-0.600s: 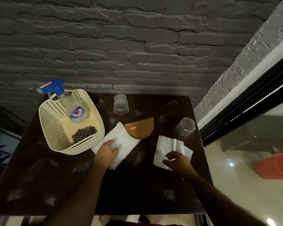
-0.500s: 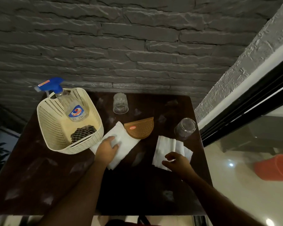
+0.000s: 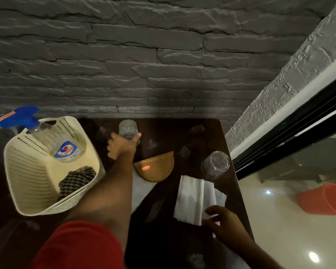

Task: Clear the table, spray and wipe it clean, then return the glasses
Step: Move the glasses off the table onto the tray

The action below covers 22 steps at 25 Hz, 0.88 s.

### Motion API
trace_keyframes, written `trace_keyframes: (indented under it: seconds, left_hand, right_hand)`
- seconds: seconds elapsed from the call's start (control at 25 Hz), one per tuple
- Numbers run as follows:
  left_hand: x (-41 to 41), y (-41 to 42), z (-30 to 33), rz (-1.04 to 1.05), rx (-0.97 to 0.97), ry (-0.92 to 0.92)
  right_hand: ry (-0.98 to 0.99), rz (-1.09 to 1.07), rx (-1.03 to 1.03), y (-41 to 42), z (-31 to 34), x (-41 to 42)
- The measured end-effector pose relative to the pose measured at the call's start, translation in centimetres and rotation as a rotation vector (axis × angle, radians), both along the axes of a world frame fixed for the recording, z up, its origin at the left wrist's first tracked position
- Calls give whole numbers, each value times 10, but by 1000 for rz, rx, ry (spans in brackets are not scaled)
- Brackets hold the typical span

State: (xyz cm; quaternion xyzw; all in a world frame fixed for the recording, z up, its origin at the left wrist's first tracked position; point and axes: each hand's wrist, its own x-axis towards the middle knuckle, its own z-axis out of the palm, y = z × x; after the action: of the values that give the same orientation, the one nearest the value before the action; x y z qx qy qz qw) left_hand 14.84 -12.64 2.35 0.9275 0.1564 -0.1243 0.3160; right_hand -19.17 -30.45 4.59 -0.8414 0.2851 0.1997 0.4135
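Observation:
A dark wooden table [image 3: 163,239] stands against a stone wall. My left hand [image 3: 122,145] reaches to the far edge, with fingers and thumb around the lower part of an upturned clear glass [image 3: 127,128]. A second clear glass [image 3: 215,165] stands near the right edge. My right hand [image 3: 222,220] pinches the near corner of a stack of white napkins [image 3: 192,199]. Another white napkin [image 3: 140,189] lies partly under my left forearm. In the cream basket [image 3: 27,191] at the left lie a blue-headed spray bottle [image 3: 64,148] and a checked cloth [image 3: 76,179].
A brown half-round plastic holder [image 3: 155,166] lies mid-table on the napkin. The stone wall [image 3: 144,65] closes the far side. Right of the table are a window frame [image 3: 291,133] and a tiled floor with an orange bucket [image 3: 326,200].
My left hand left the napkin by the basket and reached forward to the far glass. My right hand stayed on the napkin stack. The camera moved closer and lower.

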Motion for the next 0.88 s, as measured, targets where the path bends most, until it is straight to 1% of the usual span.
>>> trace_keyframes:
  seconds: [0.04, 0.12, 0.32, 0.44, 0.56, 0.64, 0.8, 0.88]
  left_hand:
    - [2, -3, -7, 0, 13, 54]
    - [4, -8, -19, -5, 21, 80]
    - [16, -18, -28, 91, -88, 54]
    - [15, -19, -19, 111, -138, -10]
    - [0, -19, 3, 27, -149, -96]
    - [-17, -20, 22, -40, -163, -156]
    - [-54, -20, 61, -219, -196, -242]
    - [-72, -16, 72, -333, -185, -255]
  right_hand:
    - [2, -10, -1, -2, 0, -1]
    - [-3, -39, 0, -5, -2, -1]
    - [-50, -64, -82, -7, -1, 4]
    - [-97, -57, -113, -8, 6, 16]
    - [-157, -85, -133, -5, 8, 29]
    - [-207, -95, -193, -6, 12, 39]
    - [-388, -133, -523, -31, 22, 69]
    - [-347, -141, -617, -48, 27, 84]
